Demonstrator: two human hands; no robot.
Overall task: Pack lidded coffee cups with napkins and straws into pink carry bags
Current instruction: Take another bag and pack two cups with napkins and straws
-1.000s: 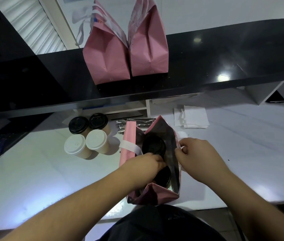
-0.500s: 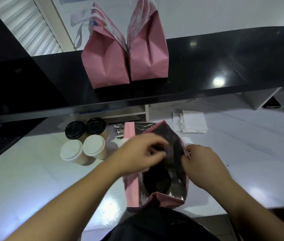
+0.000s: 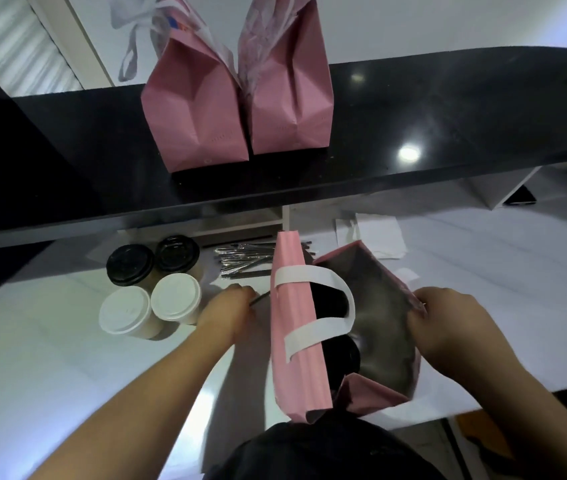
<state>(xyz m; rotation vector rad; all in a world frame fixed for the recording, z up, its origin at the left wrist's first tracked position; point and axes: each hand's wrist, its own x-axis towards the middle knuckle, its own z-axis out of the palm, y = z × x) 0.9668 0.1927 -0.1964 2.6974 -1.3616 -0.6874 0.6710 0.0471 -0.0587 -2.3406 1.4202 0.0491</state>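
An open pink carry bag [image 3: 296, 341] with a white handle [image 3: 313, 306] stands at the white table's front edge. Two black-lidded cups [image 3: 339, 355] sit inside it, partly hidden by the handle and the near wall. My right hand [image 3: 448, 323] pinches the bag's right rim and holds it open. My left hand [image 3: 226, 313] is just left of the bag, closed around a thin wrapped straw [image 3: 259, 299] whose tip points at the bag. A pile of wrapped straws [image 3: 244, 261] lies behind the bag. White napkins [image 3: 375, 233] lie to its back right.
Two black-lidded cups [image 3: 129, 263] and two white-lidded cups [image 3: 124, 311] stand left of my left hand. Two closed pink bags [image 3: 199, 109] stand on the raised black counter [image 3: 448, 126] behind. A phone [image 3: 521, 197] lies at the far right.
My left hand has come out of the bag, passed over its mouth and now sits left of it holding a straw. My right hand has kept its hold on the rim.
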